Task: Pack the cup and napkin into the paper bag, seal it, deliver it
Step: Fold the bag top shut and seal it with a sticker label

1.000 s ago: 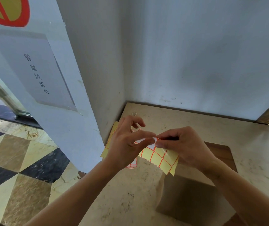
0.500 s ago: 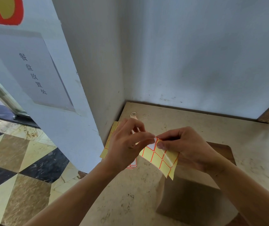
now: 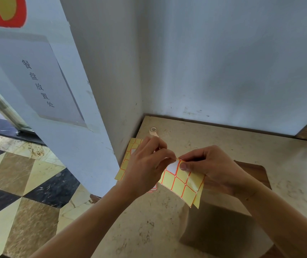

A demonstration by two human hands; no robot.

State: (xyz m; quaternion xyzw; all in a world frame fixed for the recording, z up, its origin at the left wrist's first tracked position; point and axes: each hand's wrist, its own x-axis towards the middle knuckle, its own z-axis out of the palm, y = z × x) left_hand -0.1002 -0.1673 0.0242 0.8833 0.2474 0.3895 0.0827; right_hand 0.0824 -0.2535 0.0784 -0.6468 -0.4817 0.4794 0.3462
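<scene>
A brown paper bag (image 3: 221,231) stands on the beige counter (image 3: 214,144), its top folded over, below my right arm. Cup and napkin are not visible. My right hand (image 3: 214,168) holds up a sheet of yellow stickers (image 3: 181,185) with red borders, thumb pressed on its upper edge. My left hand (image 3: 145,168) pinches at the sheet's top corner, where one white blank patch shows; whether it grips a sticker I cannot tell.
More yellow sticker sheets (image 3: 128,161) lie on the counter in the corner, under my left hand. A small roll of tape (image 3: 153,131) stands behind them near the wall. White walls close the back and left; the counter's left edge drops to a tiled floor (image 3: 18,183).
Both hands stay together at the sheet's top corner. My left fingers have closed tighter on the corner. The view has shifted slightly.
</scene>
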